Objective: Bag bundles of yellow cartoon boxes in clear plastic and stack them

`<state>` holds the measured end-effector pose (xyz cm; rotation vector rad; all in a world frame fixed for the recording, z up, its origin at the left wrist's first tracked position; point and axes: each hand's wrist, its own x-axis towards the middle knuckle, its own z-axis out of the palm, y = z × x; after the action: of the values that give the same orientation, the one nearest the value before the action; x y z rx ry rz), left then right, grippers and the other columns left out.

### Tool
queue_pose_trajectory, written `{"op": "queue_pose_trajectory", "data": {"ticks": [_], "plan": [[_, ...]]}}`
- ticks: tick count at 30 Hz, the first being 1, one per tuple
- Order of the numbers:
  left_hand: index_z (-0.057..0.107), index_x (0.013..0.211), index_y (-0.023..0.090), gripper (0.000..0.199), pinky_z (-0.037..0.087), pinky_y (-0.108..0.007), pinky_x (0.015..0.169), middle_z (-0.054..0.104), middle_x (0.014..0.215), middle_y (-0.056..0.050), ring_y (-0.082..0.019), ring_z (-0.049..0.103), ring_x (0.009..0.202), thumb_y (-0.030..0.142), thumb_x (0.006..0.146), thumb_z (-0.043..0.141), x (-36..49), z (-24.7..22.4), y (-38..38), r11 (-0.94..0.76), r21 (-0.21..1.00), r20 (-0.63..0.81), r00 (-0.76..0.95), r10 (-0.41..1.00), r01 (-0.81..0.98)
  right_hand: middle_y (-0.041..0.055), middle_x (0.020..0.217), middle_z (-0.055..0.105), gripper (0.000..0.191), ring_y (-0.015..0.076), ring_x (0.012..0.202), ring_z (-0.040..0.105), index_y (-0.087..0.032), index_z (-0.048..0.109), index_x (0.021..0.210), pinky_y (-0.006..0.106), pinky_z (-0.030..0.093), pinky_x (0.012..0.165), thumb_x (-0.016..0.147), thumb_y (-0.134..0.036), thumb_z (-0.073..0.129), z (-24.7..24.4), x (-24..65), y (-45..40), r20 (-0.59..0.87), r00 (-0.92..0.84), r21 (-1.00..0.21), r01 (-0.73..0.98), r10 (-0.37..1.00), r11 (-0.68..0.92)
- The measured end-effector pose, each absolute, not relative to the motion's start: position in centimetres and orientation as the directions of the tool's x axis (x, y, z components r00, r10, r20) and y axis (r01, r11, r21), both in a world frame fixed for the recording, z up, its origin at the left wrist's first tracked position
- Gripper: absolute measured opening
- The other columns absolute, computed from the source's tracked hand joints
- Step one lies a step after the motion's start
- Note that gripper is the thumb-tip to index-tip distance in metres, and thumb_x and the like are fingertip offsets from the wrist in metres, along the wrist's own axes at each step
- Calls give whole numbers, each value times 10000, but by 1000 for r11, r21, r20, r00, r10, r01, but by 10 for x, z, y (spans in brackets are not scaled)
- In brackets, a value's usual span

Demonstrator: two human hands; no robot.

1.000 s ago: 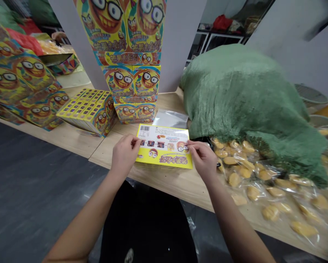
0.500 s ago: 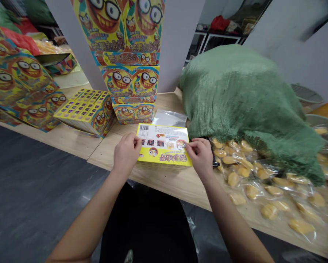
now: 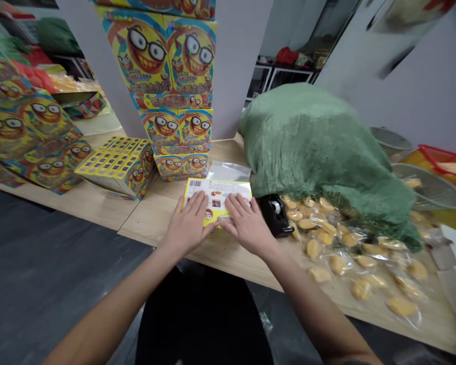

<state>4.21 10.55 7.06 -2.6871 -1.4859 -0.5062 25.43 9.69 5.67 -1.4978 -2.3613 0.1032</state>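
Observation:
A flat yellow-and-white printed box (image 3: pixel 217 195) lies on the wooden table (image 3: pixel 147 223), its barcode at the far left corner. My left hand (image 3: pixel 187 225) and my right hand (image 3: pixel 246 225) rest on its near half with fingers spread, covering its lower part. Neither hand grips an edge. Just beyond the box lies a transparent plastic bag (image 3: pixel 230 171). Right of my right hand sits a black tape dispenser (image 3: pixel 275 215).
Stacked cartoon-printed yellow cartons (image 3: pixel 176 91) rise behind the box, with a block of yellow boxes (image 3: pixel 117 167) to their left. To the right, a green sack (image 3: pixel 311 142) sits beside many bagged yellow pieces (image 3: pixel 338 263). Wire baskets (image 3: pixel 429 187) stand farther right.
My hands have moved from the box's side edges to lying flat on top, closer together. The box sits farther from me, and the view has shifted, showing the tape dispenser.

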Motion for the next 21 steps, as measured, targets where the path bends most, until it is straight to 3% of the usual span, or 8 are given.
{"op": "queue_pose_trajectory", "data": {"ticks": [2, 4, 8, 11, 13, 15, 19, 21], "plan": [[326, 1415, 97, 702, 172, -512, 1136, 353, 1467, -185, -297, 304, 1372, 545, 879, 400, 27, 54, 101, -479, 166, 270, 428, 863, 862, 99, 1481, 343, 620, 298, 1403, 212, -179, 351, 1422, 581, 120, 1121, 923, -546, 335, 54, 266, 92, 171, -327, -229, 904, 929, 361], [288, 1428, 88, 764, 187, -523, 1130, 360, 1459, -201, -308, 321, 1362, 595, 864, 385, 2, 34, 98, -368, 286, 221, 313, 924, 885, 105, 1469, 365, 644, 299, 1409, 191, -169, 350, 1425, 569, 153, 1121, 917, -562, 316, 44, 289, 87, 126, -228, -297, 920, 966, 256], [271, 1417, 58, 854, 244, -509, 1114, 316, 1467, -243, -319, 301, 1369, 681, 835, 313, -34, -14, 94, -92, 699, 91, 39, 995, 709, 150, 1466, 358, 695, 297, 1404, 209, -130, 362, 1413, 530, 217, 1120, 893, -590, 324, 15, 316, 77, 125, 48, -610, 792, 991, 38], [205, 1443, 134, 930, 301, -472, 1095, 294, 1488, -200, -304, 296, 1373, 670, 749, 513, -25, -45, 96, -142, 893, 127, 64, 990, 427, 137, 1500, 295, 841, 288, 1375, 290, -170, 240, 1457, 503, 273, 1105, 794, -594, 536, -9, 294, 74, 146, 34, -848, 518, 989, 107], [319, 1393, 159, 876, 389, -470, 1026, 470, 1368, -182, -311, 448, 1267, 597, 702, 633, -11, -53, 98, -158, 923, 118, 132, 984, 351, 161, 1415, 429, 923, 301, 1274, 444, -158, 278, 1435, 494, 385, 1030, 704, -586, 646, -18, 274, 75, 95, 12, -942, 325, 995, 86], [476, 1272, 161, 688, 436, -466, 966, 590, 1217, -156, -305, 548, 1140, 539, 722, 646, 0, -45, 95, -167, 906, 103, 178, 979, 390, 168, 1273, 569, 877, 310, 1129, 566, -138, 400, 1359, 479, 465, 938, 661, -586, 682, -15, 265, 76, 18, 59, -972, 234, 998, 3], [595, 1112, 165, 510, 419, -459, 971, 616, 1141, -133, -300, 551, 1097, 547, 773, 584, -11, 8, 80, -194, 812, 139, 141, 980, 550, 119, 1054, 692, 579, 296, 938, 648, -171, 634, 1101, 415, 533, 777, 725, -610, 607, 29, 282, 81, -142, 127, -934, 310, 982, -176], [613, 1087, 162, 520, 413, -467, 975, 625, 1111, -126, -299, 547, 1093, 587, 817, 486, -26, 33, 76, -160, 836, 112, 121, 986, 525, 124, 972, 712, 576, 282, 839, 668, -164, 683, 1014, 370, 543, 650, 780, -657, 497, 55, 295, 87, -272, 47, -920, 279, 961, -274]]}}
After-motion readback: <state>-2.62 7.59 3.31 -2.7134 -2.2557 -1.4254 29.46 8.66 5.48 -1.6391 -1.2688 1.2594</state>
